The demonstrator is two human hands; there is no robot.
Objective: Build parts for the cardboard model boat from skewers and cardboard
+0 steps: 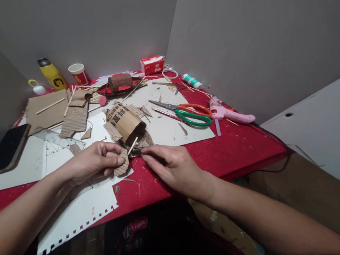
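My left hand (105, 160) pinches a small piece of ribbed cardboard (122, 165) between thumb and fingers. A short thin wooden stick (133, 145) slants up from beside that piece. Just beyond my hands rests a cardboard model (128, 122) with a curved, printed cover and an open dark end facing me. My right hand (170, 164) is closed, thumb and forefinger pressed on the model's near edge. What lies between those fingertips is mostly hidden.
Green-and-orange-handled scissors (185, 112) and a pink glue gun (227, 114) lie right of the model. A finished-looking brown boat-like model (119, 84), a paper cup (78, 73) and a yellow bottle (53, 74) stand behind. A phone (7, 151) lies left, on paper.
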